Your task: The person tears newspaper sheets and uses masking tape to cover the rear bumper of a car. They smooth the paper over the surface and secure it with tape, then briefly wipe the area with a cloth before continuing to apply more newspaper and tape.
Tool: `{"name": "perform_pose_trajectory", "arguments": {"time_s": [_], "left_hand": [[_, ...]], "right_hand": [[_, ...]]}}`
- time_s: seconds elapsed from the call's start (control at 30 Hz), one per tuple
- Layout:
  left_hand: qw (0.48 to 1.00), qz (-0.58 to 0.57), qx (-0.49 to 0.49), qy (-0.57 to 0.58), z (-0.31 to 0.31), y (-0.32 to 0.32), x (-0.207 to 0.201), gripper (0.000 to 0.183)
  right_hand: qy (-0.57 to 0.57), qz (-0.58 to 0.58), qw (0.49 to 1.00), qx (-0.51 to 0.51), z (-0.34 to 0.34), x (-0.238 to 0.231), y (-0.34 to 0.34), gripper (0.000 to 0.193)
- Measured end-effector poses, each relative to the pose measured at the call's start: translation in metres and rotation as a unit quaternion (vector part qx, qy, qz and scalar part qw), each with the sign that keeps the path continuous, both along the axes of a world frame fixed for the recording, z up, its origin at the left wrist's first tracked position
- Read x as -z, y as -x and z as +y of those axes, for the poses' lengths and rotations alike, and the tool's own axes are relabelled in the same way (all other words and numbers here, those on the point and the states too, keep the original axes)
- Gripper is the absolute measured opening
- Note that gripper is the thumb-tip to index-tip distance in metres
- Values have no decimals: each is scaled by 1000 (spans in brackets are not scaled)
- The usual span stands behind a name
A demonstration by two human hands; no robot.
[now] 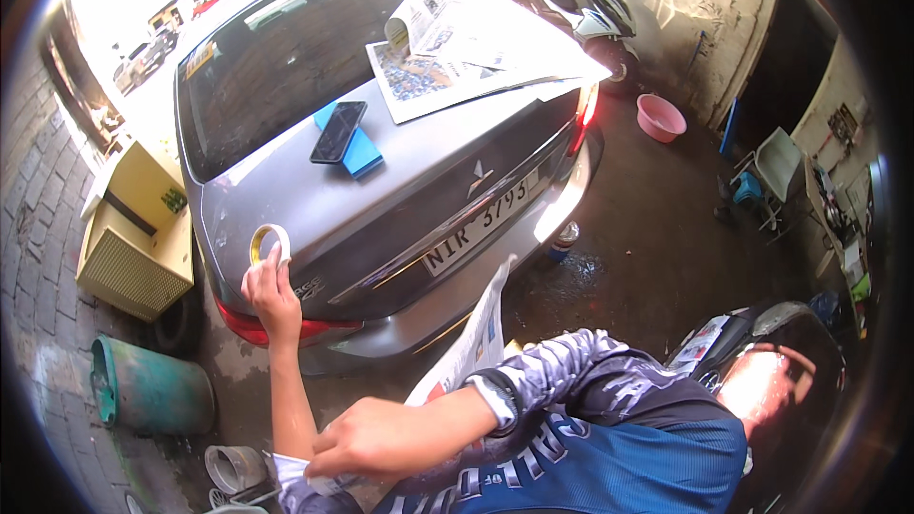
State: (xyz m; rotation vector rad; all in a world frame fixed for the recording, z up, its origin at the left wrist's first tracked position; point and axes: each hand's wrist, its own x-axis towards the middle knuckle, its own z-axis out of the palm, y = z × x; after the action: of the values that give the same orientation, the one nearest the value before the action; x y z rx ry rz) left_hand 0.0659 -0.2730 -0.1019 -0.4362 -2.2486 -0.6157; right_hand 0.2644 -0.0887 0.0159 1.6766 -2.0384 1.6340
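My left hand [270, 297] is raised beside the left rear corner of a grey car [271, 205], fingers closed on a roll of tape [270, 242] with a yellowish inner core. Across my body, my right hand [373, 440] is closed at my left forearm, its fingers gripping the pushed-up cuff of my left sleeve [293, 478]. A sheet of newspaper [476, 338] stands up behind my right forearm, which hides its lower part. On the trunk lid, a dark smartphone [338, 133] lies on a blue box [362, 154]. More newspaper [419, 86] is spread farther right, one sheet curling up.
To the left are a yellow cabinet [143, 238], a green drum [157, 385] and a grey bucket [236, 468]. A pink basin [661, 118], a scooter [602, 14] and a chair [776, 167] stand to the right. Near my right side is another dark motorcycle [762, 333]. A can [566, 236] sits by the bumper.
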Motion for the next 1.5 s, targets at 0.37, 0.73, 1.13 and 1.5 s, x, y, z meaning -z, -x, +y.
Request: {"name": "perform_pose_trajectory", "arguments": {"time_s": [0.37,0.73,1.13,1.5], "left_hand": [[991,-6,-106,85,32,119,23,32],[985,-14,173,1,193,-8,2,27],[760,-379,479,-221,232,-78,-58,35],[519,-295,767,237,388,-99,-75,23]], "right_hand": [[61,-27,904,422,145,11,-100,48],[102,-136,760,628,169,50,-219,35],[176,-234,662,690,154,85,-240,74],[198,-6,418,886,192,117,-109,58]]}}
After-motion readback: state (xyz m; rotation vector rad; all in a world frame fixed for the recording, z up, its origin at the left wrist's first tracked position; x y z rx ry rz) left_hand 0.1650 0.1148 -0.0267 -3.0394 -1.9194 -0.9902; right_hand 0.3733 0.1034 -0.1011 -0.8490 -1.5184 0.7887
